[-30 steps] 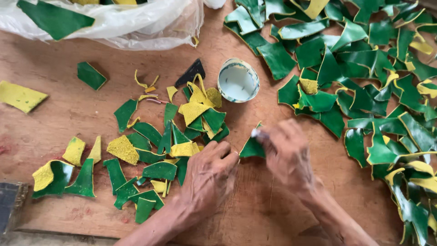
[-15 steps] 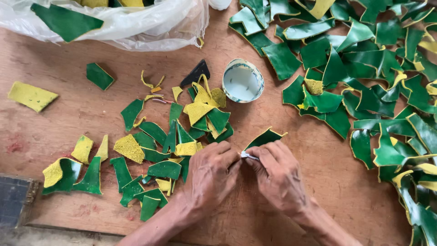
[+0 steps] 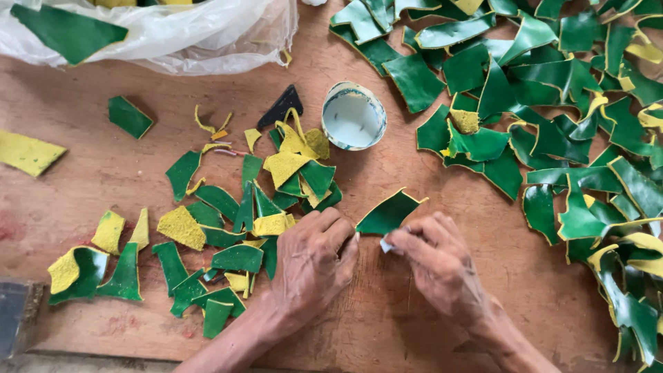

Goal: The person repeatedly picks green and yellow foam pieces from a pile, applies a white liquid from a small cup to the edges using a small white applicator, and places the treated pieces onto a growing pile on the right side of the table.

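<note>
Both hands pinch one green piece [image 3: 388, 214] (bare board around).

Only 1 pkg: clear, crumpled plastic bag [image 3: 173, 34] at the far-left corner of the wooden tabletop [image 3: 414, 304], w/ green and yellow pieces showing through. No labels, signs or screens.

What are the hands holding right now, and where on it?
The left hand pinches the curved green leather-like scrap at its lower left corner. The right hand holds a small white bit against its lower edge.
</note>
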